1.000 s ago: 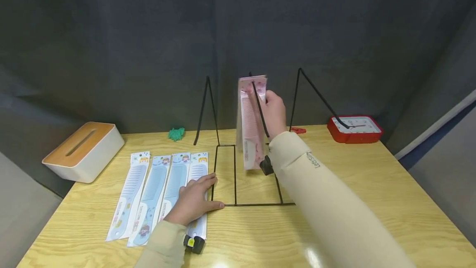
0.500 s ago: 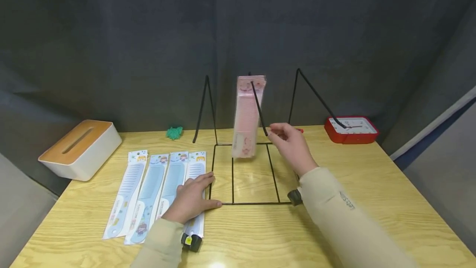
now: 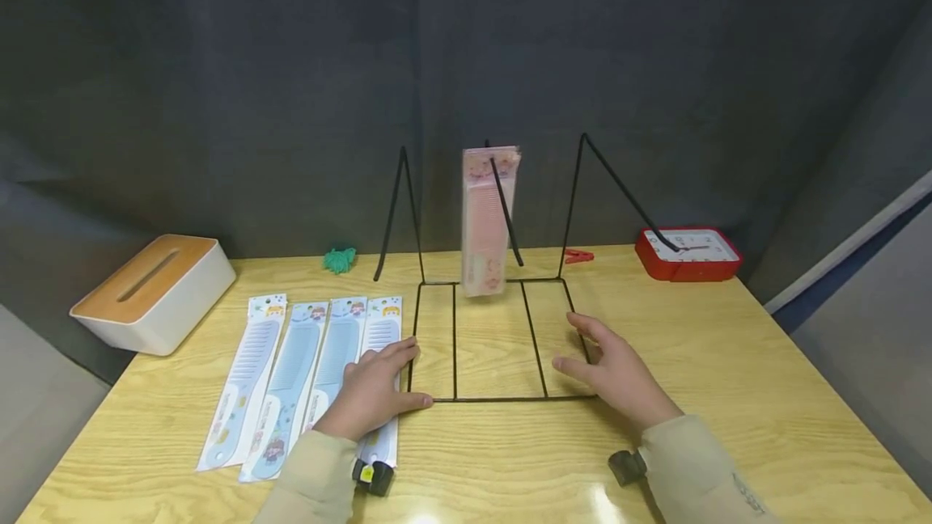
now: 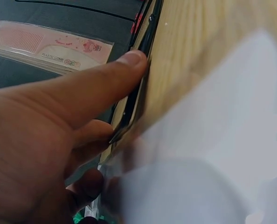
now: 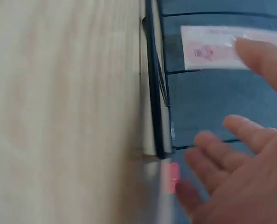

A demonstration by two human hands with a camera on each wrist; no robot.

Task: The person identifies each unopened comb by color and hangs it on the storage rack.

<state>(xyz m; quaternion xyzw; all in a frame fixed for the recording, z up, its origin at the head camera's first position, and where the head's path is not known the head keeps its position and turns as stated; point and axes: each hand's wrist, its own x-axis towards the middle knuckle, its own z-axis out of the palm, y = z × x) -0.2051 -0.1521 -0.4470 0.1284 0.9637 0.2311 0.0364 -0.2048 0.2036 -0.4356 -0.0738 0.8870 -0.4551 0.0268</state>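
Note:
A black wire rack [image 3: 502, 400] stands on the table, with pink packaged combs [image 3: 484, 217] hanging from its middle hook. At the front left corner of the rack base, my left hand [image 3: 371, 390] rests with thumb and fingers spread, touching the wire. Under and beside that hand lie several blue packaged combs [image 3: 291, 362], the rightmost partly covered. My right hand [image 3: 619, 366] is over the right side of the base, its fingers parted and holding nothing; whether it touches the wire I cannot tell. In the right wrist view, the pink comb pack [image 5: 213, 49] appears beyond the thumb.
A white tissue box with a wooden lid [image 3: 156, 293] sits at the left. Green string [image 3: 339, 259] and a red clip [image 3: 578, 255] lie at the back. A red clock [image 3: 688, 255] is at the right, near the rack's outer hook. Dark curtain hangs behind.
My right hand has let go of the pink comb pack and come down to the right side of the rack base. The pack hangs on the middle hook. The left hand stays put.

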